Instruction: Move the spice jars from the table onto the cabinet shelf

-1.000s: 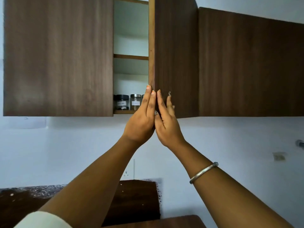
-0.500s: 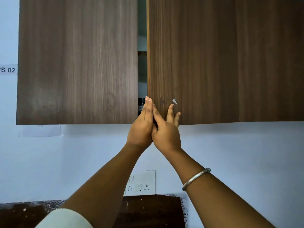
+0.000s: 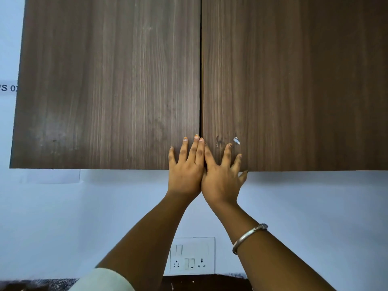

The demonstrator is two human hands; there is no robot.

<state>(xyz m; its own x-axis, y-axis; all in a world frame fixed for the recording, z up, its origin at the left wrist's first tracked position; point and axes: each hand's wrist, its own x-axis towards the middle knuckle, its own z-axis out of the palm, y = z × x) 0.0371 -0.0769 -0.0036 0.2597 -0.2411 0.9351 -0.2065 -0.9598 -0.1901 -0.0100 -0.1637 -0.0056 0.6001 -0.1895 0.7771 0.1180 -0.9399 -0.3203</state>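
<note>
Both cabinet doors are now meeting along the centre seam, where a second ago the right-hand door (image 3: pixel 294 80) was standing ajar and showing a strip of shelf with spice jars on it, and half a second ago only a thin dark gap was left; the head view has also tipped so that the switch plate (image 3: pixel 192 256) below is showing in full. From this one view, the left hand (image 3: pixel 184 166) is lying flat on the lower inner corner of the left-hand door (image 3: pixel 105 80), fingers (image 3: pixel 196 148) stretched out straight and close together, gripping nothing, and the right hand (image 3: pixel 222 175) is pressing the matching corner of the other door with its fingers splayed wider, also holding nothing. The two palms are touching each other beside the seam, which looks like a push placed at the free edges, farthest from the hinges, to seat both doors flush at once. The spice jars are not showing now; judging by the shut doors, they are sitting hidden inside on the shelf, and the task is reading as all but finished. The doors are flat slabs of dark brown laminate with a fine vertical wood grain, matte, handle-less, with a small pale chip (image 3: pixel 236 140) near the right fingertips. A smooth metal bangle (image 3: pixel 248 238) is circling the right wrist, and a pale sleeve (image 3: pixel 102 280) is covering the left elbow, against a plain painted wall (image 3: pixel 63 227)
</note>
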